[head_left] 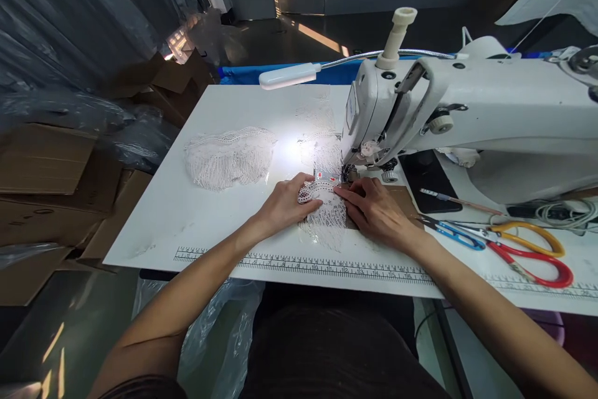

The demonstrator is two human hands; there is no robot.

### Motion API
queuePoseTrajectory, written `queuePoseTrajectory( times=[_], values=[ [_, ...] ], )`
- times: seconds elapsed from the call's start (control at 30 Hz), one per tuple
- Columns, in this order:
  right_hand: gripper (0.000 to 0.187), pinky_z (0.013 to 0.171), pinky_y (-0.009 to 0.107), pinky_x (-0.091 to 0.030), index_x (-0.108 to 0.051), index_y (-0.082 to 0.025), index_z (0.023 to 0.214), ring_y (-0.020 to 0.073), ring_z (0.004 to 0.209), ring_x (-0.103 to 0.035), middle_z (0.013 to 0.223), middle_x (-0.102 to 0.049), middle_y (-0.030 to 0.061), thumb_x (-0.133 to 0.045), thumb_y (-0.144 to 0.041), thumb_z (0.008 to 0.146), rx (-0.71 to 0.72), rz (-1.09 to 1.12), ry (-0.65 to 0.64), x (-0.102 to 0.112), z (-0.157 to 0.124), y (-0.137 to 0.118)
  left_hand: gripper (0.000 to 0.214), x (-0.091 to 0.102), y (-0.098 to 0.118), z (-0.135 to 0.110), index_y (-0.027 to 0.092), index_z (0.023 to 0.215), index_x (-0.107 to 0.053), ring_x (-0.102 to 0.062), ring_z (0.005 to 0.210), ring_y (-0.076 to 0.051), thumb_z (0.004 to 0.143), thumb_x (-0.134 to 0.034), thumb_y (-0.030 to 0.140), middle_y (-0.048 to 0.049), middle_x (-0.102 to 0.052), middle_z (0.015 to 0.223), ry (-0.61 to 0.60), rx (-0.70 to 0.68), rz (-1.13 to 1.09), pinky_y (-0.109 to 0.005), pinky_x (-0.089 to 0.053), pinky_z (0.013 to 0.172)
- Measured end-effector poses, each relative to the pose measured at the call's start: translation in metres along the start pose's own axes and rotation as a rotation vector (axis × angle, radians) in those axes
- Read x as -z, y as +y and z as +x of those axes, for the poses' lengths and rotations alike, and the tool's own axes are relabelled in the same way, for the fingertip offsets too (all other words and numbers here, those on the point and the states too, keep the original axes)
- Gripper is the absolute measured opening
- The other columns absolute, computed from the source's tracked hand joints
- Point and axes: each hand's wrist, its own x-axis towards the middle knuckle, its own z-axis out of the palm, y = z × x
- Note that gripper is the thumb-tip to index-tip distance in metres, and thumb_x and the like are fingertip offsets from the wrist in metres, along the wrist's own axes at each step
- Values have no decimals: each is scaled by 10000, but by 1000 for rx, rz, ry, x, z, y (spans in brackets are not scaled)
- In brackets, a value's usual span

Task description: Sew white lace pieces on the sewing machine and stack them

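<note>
Lace: flat on the table [154, 218], a strip of lace [331, 215] just left of the foot [350, 173].
Left hand [281, 203]: thumb and forefinger apart, lace edge between; cannot tell if pinched.
Right hand [379, 212]: fingers bunched, tips at the lace's right edge; grip unclear.
Machine [509, 100]: far right.
Pile [231, 159]: more lace, left.
Lamp [287, 76]: far side, lit.
Tools: snips [458, 234], scissors [511, 257], near right.

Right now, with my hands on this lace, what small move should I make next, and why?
Perhaps ease the lace gently toward the presser foot, keeping it flat. Your left hand and right hand are on either side of it, with the right fingertips close to the foot.
</note>
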Motion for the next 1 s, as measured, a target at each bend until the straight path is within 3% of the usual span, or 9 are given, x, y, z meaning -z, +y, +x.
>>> queuePoseTrajectory(
  times=[0.3, 0.4, 0.67, 0.8, 1.0],
  values=[
    [383, 943, 470, -498, -638, -255, 1313, 257, 1039, -556, 1102, -597, 127, -469, -259, 969, -1, 229, 4, 6, -4, 6, 517, 2, -9, 7, 164, 1282, -554, -663, 540, -151, 868, -705, 437, 15, -664, 681, 12, 103, -70, -300, -579, 597],
    [380, 946, 486, -496, -657, -258, 1294, 262, 1034, -556, 1091, -609, 124, -493, -251, 951, 18, 242, -9, 5, -5, 7, 519, -1, -10, 8, 181, 1278, -561, -643, 510, -129, 859, -724, 440, -26, -710, 798, 44, 86, -86, -283, -574, 549],
    [391, 1011, 481, -489, -687, -213, 1247, 272, 1109, -554, 1128, -613, 136, -465, -197, 926, 8, 211, 11, 4, -5, 8, 541, -4, -10, 9, 191, 1260, -567, -657, 505, -131, 819, -775, 425, -49, -721, 871, 52, 124, -120, -271, -572, 499],
    [410, 1002, 486, -501, -664, -201, 1281, 275, 1084, -568, 1101, -626, 136, -444, -203, 934, 15, 173, -44, 14, -4, 3, 541, -5, -11, 9, 184, 1245, -583, -649, 514, -153, 819, -767, 463, -15, -688, 725, 66, 104, -90, -311, -579, 545],
    [367, 970, 524, -487, -709, -297, 1216, 284, 1131, -554, 1190, -620, 106, -507, -210, 923, 98, 149, -154, 23, -10, -3, 504, -4, -9, 7, 190, 1221, -598, -654, 589, -172, 831, -744, 473, 52, -597, 584, 89, 40, -3, -296, -546, 594]
  ],
)
